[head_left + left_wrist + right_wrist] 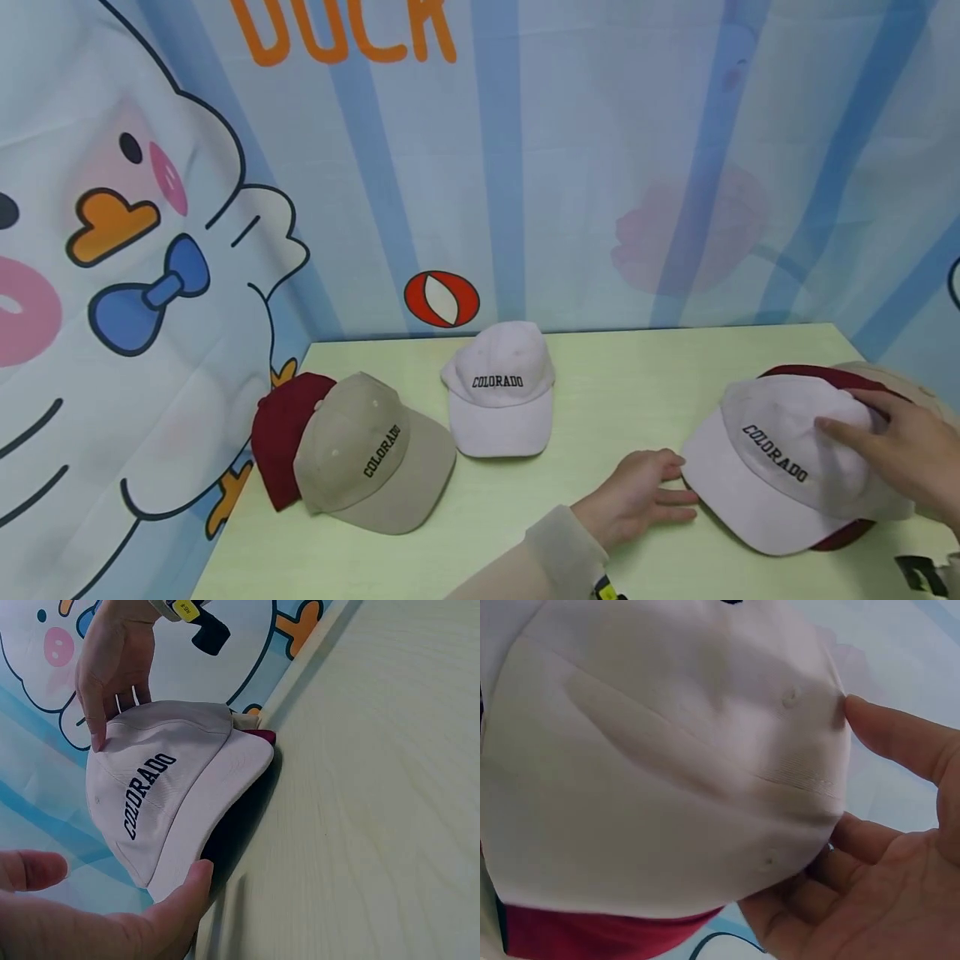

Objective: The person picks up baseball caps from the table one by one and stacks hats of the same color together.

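My right hand [903,454] rests loosely curved, fingers uncurled, over the crown of the white Colorado cap [787,462], which tops a dark red cap [840,533] on the table [637,375]. My left hand [637,496] lies flat, fingertips touching that cap's brim.

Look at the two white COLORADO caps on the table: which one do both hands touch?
The white cap at the right, stacked on a dark red cap. The left hand meets its brim, the right hand its crown. The other white cap sits alone, untouched.
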Motion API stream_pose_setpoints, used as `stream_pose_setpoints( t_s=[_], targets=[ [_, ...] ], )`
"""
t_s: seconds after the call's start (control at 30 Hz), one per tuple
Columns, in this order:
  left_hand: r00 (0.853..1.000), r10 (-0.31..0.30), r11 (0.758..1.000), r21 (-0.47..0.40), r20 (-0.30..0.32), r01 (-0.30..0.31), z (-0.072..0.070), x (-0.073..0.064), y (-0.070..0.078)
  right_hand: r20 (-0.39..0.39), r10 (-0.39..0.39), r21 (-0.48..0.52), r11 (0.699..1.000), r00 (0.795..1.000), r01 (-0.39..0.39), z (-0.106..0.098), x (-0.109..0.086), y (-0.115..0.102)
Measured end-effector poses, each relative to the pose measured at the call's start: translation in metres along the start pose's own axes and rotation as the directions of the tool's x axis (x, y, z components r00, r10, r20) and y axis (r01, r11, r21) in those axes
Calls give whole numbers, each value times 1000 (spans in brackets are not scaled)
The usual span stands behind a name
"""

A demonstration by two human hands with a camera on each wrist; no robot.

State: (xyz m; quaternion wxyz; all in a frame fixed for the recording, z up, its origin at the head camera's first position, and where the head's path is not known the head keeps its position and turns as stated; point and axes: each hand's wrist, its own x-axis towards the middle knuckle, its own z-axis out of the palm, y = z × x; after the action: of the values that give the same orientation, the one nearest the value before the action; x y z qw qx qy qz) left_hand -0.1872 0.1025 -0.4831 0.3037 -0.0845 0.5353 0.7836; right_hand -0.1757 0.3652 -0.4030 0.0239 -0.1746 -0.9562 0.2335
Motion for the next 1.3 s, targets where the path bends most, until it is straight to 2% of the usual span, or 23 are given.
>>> stream_pose_setpoints(
  t_s=[0.33, 0.63, 0.77, 0.9, 1.0, 1.3],
  targets=[
    [1000, -11, 999, -30, 24, 11, -2, 0, -1, 14, -8, 161, 987, 1000, 6, 1, -2, -2],
    [998, 1, 1000, -28, 55, 1, -12, -6, 3, -14, -64, 256, 964, 998, 65, 3, -3, -8],
    [998, -3, 1000, -19, 68, 5, -18, -10, 8, -24, -111, 283, 953, 994, 113, 2, -3, -13],
    [997, 6, 1000, 24, 75, -8, -25, -15, 11, -19, -130, 293, 947, 991, 129, 0, -2, -21],
    [997, 25, 996, 79, 71, -31, -30, -15, 12, 15, -145, 310, 941, 989, 133, -1, -1, -26],
    [995, 67, 965, 250, 71, -83, -44, -14, 12, 168, -219, 398, 907, 961, 137, 0, 5, -43]
  ],
)
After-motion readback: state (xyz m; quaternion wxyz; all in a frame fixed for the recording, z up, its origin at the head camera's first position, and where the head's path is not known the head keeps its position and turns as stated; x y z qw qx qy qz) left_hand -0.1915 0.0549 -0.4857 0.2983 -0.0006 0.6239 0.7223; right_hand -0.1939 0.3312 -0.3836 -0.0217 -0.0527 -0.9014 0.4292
